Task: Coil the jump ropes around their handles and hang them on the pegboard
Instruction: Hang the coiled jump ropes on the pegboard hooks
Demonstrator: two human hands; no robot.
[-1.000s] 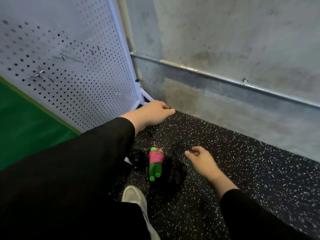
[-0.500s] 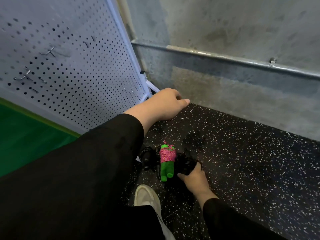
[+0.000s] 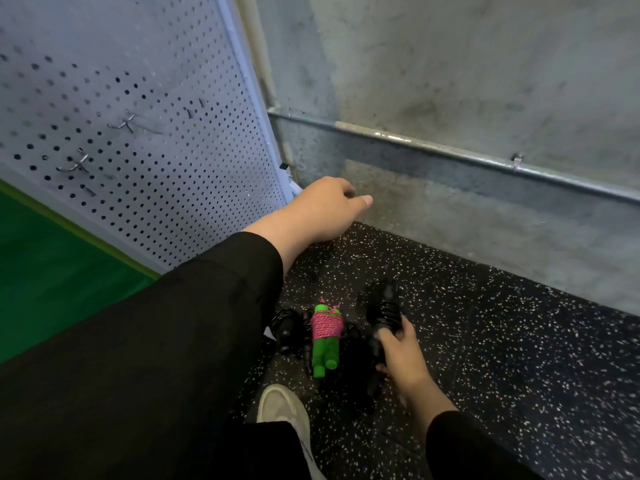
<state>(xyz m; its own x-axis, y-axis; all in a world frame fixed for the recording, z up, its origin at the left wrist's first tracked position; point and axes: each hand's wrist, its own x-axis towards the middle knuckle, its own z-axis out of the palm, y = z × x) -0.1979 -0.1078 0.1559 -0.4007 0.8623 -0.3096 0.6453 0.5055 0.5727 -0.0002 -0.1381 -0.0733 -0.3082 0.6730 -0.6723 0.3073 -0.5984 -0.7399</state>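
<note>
The black jump rope [image 3: 382, 315], already wound into tight ridged coils around its handles, sits on the speckled floor [image 3: 502, 341] near the middle of the view, and the right hand [image 3: 398, 348] has its fingers curled round the near end of the bundle, which tilts up and away from the palm; that grip looks like the start of a lift, taken low on the bundle so the far end stays free to meet a hook. Just to its left lies the green-handled rope [image 3: 325, 339], its pink cord wrapped snugly about the upper part of the twin green handles, lying flat and untouched, probably waiting its turn. Further left, partly hidden by the left sleeve, another black coiled bundle [image 3: 285, 327] rests on the floor; how it is wound cannot be made out. A pale shoe [image 3: 284, 407] is planted near the bundles, suggesting a crouch over them. The left hand [image 3: 329, 211] reaches out to the far side, fingers loosely bent and thumb extended, holding nothing; it hovers by the lower corner of the white pegboard [image 3: 156, 133], and whether it touches the frame cannot be told. It may be steadying the body. The pegboard leans at the left, with bare metal hooks [image 3: 126, 123] well up its face, so nothing has been hung yet.
</note>
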